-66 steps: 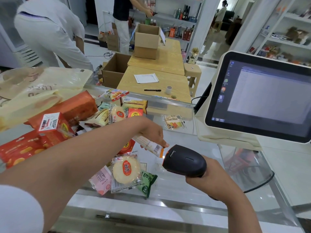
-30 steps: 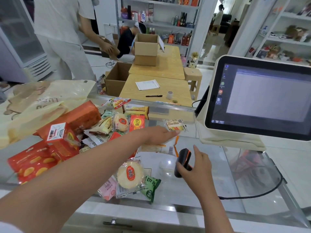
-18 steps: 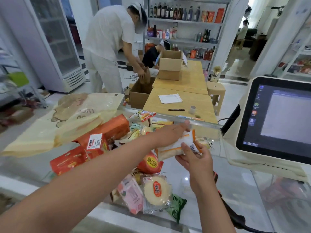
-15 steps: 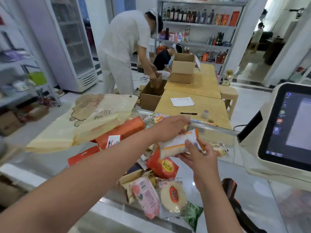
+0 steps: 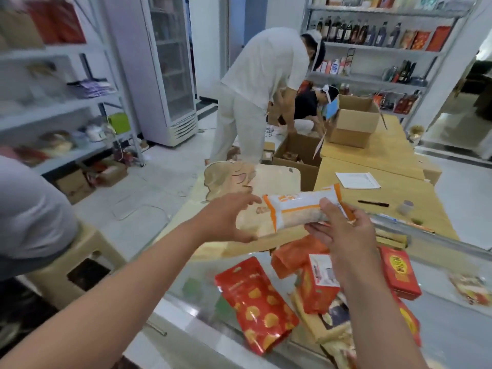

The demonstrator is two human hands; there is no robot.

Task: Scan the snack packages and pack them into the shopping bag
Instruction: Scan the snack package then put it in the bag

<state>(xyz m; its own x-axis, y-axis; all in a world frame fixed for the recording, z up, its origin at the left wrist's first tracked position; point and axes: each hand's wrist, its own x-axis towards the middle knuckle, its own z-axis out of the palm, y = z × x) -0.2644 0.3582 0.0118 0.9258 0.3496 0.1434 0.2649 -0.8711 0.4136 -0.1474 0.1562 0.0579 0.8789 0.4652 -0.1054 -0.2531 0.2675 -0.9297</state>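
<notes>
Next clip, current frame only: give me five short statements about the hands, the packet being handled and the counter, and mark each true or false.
1. The right hand holds a white and orange snack packet. True.
2. The left hand holds a scanner. False: it is open at the beige shopping bag, and no scanner shows.
3. The held packet is already inside the bag. False: it is in the air in front of the bag.
4. A red pouch with yellow spots lies on the glass counter. True.
5. The counter holds only one snack. False: several red and orange packs lie there, including a red box.
</notes>
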